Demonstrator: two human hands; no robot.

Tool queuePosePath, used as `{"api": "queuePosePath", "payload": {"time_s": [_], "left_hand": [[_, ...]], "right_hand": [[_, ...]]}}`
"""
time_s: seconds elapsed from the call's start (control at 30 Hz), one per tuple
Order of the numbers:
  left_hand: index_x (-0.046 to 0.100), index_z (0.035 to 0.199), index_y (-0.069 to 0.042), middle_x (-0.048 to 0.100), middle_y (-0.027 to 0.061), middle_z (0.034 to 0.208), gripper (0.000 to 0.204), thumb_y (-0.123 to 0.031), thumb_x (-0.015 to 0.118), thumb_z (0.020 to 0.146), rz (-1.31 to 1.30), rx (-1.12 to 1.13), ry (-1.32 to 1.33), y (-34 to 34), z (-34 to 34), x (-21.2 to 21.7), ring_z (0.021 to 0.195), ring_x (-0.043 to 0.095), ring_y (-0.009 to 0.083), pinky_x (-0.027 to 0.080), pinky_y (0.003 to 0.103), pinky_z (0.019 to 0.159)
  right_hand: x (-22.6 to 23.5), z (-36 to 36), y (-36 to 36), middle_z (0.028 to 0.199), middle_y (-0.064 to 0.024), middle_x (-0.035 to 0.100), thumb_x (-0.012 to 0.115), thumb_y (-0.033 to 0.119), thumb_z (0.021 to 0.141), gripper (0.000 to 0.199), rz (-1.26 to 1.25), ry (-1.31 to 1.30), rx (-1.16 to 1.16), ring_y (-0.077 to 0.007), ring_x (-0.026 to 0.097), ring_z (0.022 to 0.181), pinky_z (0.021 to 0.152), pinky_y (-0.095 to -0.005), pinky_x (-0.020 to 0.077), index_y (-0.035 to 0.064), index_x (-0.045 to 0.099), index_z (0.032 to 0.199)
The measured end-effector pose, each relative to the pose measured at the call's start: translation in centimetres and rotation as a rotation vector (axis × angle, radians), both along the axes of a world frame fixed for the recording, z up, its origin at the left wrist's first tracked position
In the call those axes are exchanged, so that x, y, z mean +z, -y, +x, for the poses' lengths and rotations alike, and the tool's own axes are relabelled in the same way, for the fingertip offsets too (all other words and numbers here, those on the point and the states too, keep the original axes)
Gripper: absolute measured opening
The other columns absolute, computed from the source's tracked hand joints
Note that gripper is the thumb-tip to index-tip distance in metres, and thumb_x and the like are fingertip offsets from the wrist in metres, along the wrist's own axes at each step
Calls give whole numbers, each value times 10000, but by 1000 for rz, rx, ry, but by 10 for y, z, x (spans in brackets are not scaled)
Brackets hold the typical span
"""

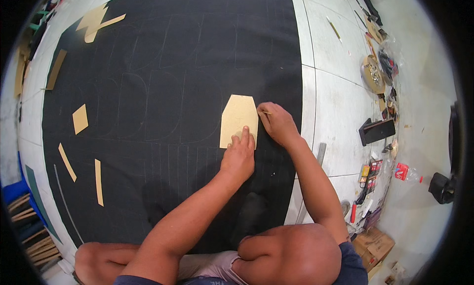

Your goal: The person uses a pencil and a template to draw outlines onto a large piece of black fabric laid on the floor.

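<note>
A person's left hand, its grip unclenched, presses extended fingers onto the lower part of a tan, clipped-corner card template lying flat on a black cloth spread over a tiled floor, while the right hand pinches a thin stick-like tool just beside the template's upper right edge. The template looks light, thin and fairly stiff, likely to skid if pressed unevenly and to crease at its corners, so flat fingertips suit steadying it and opposite long edges suit lifting.
</note>
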State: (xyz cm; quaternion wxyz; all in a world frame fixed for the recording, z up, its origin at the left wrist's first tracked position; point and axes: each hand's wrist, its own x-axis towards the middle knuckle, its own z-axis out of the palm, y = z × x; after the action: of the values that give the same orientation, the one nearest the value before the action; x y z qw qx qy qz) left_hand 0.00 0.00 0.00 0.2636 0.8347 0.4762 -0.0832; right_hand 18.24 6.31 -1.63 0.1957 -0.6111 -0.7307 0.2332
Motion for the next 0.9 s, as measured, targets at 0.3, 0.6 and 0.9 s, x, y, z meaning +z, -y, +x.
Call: {"api": "queuePosePath", "payload": {"time_s": [0.3, 0.6, 0.9], "left_hand": [[480, 1450, 85, 391, 237, 1608, 547, -106, 580, 947, 19, 24, 50, 3, -2, 5, 1313, 542, 436, 572, 471, 1027], [471, 1489, 69, 362, 225, 1639, 562, -115, 554, 964, 97, -9, 43, 8, -6, -6, 1346, 518, 432, 559, 462, 1044], [437, 1515, 50, 374, 211, 1630, 685, -68, 629, 869, 186, -40, 18, 11, -10, -16, 1312, 533, 394, 609, 393, 971]], "right_hand": [[0, 4, 15, 1042, -141, 700, 637, 143, 1005, 130, 24, -16, 9, -365, 665, 1019, 882, -447, 539, 49, 646, 1094], [0, 3, 21, 1004, -138, 703, 631, 137, 986, 107, 69, -38, 8, -354, 668, 982, 870, -455, 548, 55, 650, 1051], [2, 1, 62, 1009, -148, 713, 609, 127, 995, 109, 34, -53, 161, -375, 670, 1007, 1048, -503, 487, 32, 638, 1041]]}}
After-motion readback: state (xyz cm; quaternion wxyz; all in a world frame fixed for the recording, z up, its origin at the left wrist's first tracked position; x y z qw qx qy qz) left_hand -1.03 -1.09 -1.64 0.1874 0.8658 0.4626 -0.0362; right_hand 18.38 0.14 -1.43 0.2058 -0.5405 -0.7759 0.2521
